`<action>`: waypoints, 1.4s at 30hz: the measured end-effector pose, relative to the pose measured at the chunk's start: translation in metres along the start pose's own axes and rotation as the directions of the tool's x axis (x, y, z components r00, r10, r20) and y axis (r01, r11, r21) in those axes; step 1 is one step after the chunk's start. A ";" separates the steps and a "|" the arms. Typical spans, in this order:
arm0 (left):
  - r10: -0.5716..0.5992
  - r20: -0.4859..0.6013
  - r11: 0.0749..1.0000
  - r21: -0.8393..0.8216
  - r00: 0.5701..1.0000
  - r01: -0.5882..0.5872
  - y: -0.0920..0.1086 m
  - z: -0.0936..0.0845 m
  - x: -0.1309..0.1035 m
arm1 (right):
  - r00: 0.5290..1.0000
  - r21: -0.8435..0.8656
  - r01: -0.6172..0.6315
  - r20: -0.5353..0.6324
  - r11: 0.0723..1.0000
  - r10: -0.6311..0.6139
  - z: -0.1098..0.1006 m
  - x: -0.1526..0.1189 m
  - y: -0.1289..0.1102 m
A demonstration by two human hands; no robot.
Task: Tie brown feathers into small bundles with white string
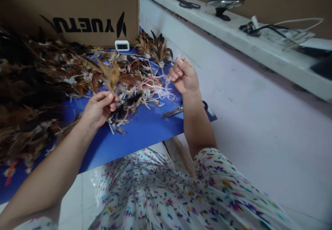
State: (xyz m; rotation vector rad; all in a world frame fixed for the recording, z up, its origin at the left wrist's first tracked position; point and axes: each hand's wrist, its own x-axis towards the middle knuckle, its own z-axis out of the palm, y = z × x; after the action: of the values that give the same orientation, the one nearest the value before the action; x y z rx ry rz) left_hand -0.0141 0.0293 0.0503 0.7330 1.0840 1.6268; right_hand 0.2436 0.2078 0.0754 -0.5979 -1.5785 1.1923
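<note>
The blue tabletop [145, 124] runs under the small white digital clock [121, 45] and spreads toward the person. The cardboard box [85, 1], its printed lettering upside down, stands just behind the clock. The pale ledge [249, 36], bearing a round mirror [225, 3] and tangled cables [282, 36], is higher up and to the clock's right. The brown and black feather heap [31, 95] lies left of the clock and in front of it. The right hand [184, 76] is to the clock's right and nearer the person, fingertips closed on a small pale piece [178, 57], too blurred to identify. The left hand [100, 109], in front of the clock and slightly left, has thumb and fingers pinched together on the base of the golden-brown feather tuft [112, 76], which points up toward the clock. White ribbons [164, 92] lie right of the clock and nearer the person.
</note>
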 end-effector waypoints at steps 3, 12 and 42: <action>-0.022 0.031 0.999 -0.034 0.999 0.023 -0.002 0.007 -0.004 | 0.993 0.148 -0.038 0.116 0.988 0.021 0.019 -0.006 0.000; -0.172 0.039 0.985 0.030 0.984 0.171 -0.011 0.039 -0.002 | 0.930 0.202 -0.210 0.345 0.957 0.132 0.054 -0.021 -0.001; -0.199 0.041 0.971 -0.123 0.979 0.203 -0.035 0.057 0.026 | 0.909 -0.234 -0.045 0.394 0.971 0.137 0.035 -0.011 0.018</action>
State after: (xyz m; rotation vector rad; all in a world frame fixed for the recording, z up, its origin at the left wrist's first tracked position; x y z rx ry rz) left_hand 0.0413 0.0741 0.0413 0.5429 0.9920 1.4921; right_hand 0.2123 0.1915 0.0546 -0.5951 -2.0779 1.2794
